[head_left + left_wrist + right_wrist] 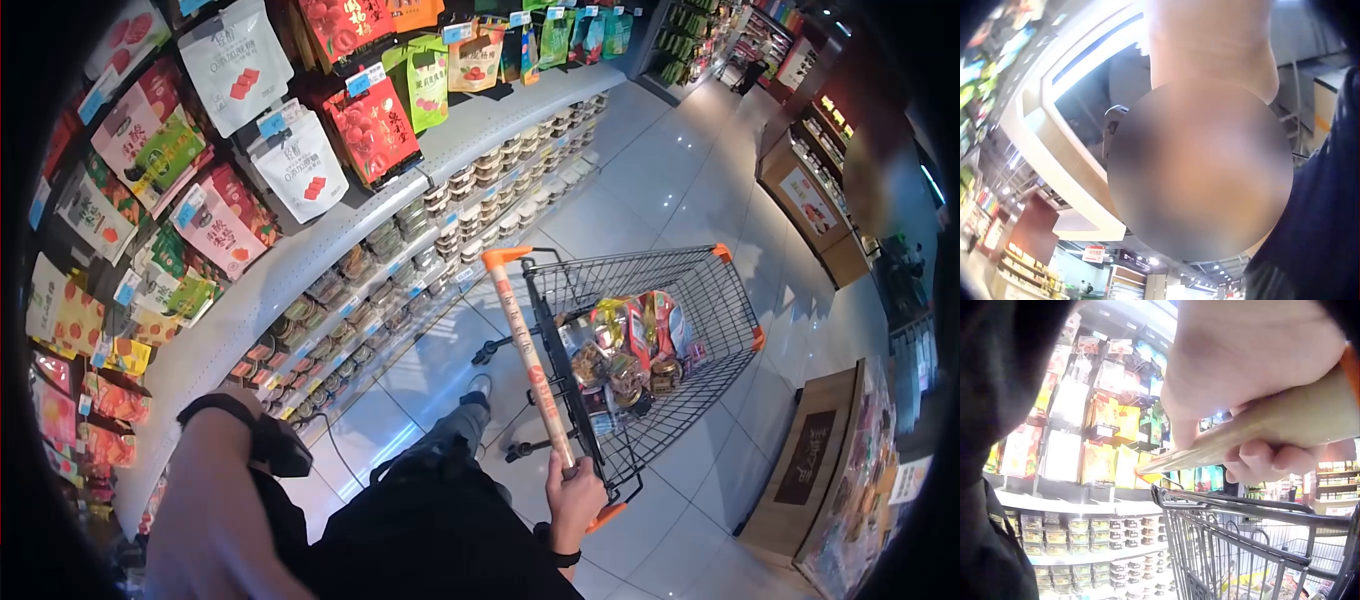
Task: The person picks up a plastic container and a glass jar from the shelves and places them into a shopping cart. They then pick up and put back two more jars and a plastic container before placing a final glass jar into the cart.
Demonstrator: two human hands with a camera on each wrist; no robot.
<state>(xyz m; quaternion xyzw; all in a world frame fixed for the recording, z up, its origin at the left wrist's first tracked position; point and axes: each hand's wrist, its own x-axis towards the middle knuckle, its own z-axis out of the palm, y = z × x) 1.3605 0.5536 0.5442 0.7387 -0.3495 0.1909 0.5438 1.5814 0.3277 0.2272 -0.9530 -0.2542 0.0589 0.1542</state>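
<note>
Beside long grey shelving [375, 215] stands an orange-cornered black wire shopping cart [715, 310], holding colourful packages [638, 335]. Its beige cylindrical handlebar [527, 350] is clamped in the right grip [577, 497] — the left grip [1210, 56] is blurred, state indeterminable.

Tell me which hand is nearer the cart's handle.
Right. The right hand grips the handle near one end; the left hand is well apart, lower left in the head view.
</note>
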